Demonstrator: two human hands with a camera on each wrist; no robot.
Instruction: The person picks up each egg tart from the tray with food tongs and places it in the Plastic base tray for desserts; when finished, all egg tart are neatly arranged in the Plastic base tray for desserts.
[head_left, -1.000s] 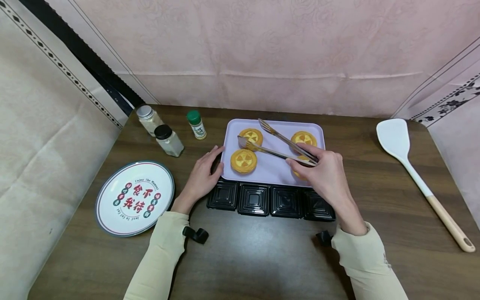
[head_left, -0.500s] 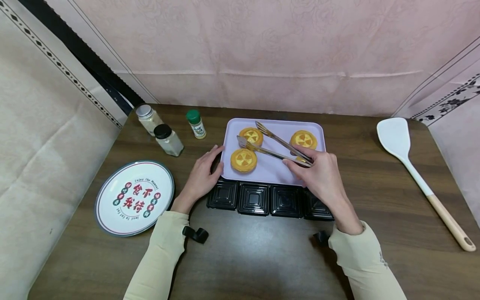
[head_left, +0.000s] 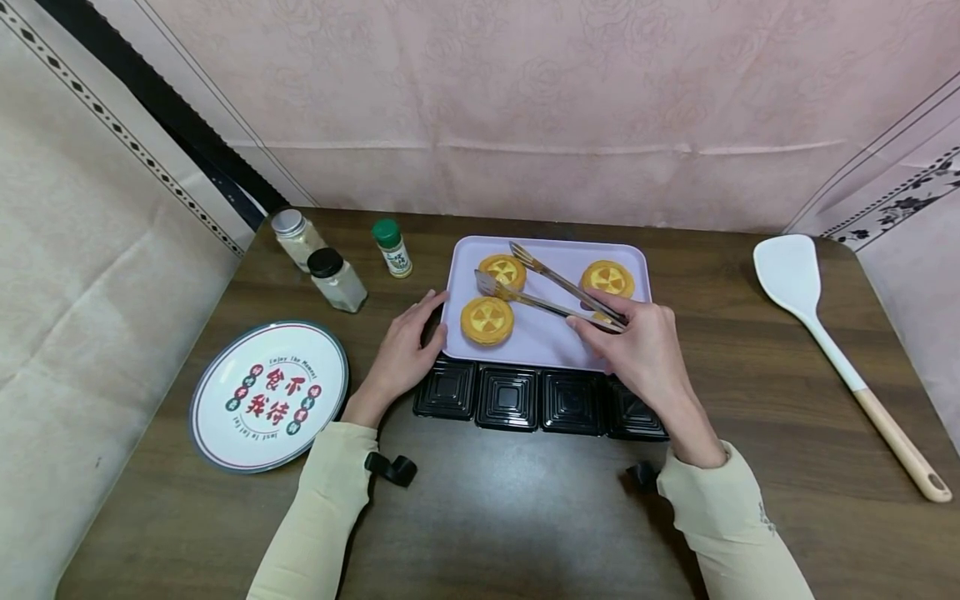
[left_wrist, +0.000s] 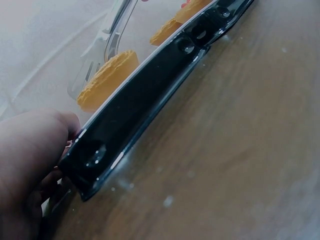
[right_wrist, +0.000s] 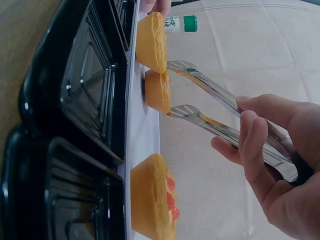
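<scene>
Metal tongs [head_left: 555, 310] are gripped by my right hand [head_left: 637, 342], thumb on one arm and fingers on the other. Their tips stand apart, on either side of the far-left yellow tart [head_left: 501, 268], just above the lilac tray [head_left: 547, 346]. On that tray there are also a near-left tart [head_left: 487, 322], a far-right tart [head_left: 607, 278] and a near-right one mostly hidden by the right hand. In the right wrist view, a tart [right_wrist: 150, 197] carries red pieces on top. My left hand [head_left: 401, 354] touches the tray's left edge with thumb and fingers.
A black tray with square compartments [head_left: 508, 398] lies along the lilac tray's front edge. At the left are a round printed plate [head_left: 270, 450], two jars [head_left: 341, 287] [head_left: 296, 237] and a green-capped shaker [head_left: 393, 250]. A white spatula [head_left: 795, 287] lies at the right.
My right hand has moved slightly left and away from me with the tongs, then almost stopped. The left hand stays at the tray's edge.
</scene>
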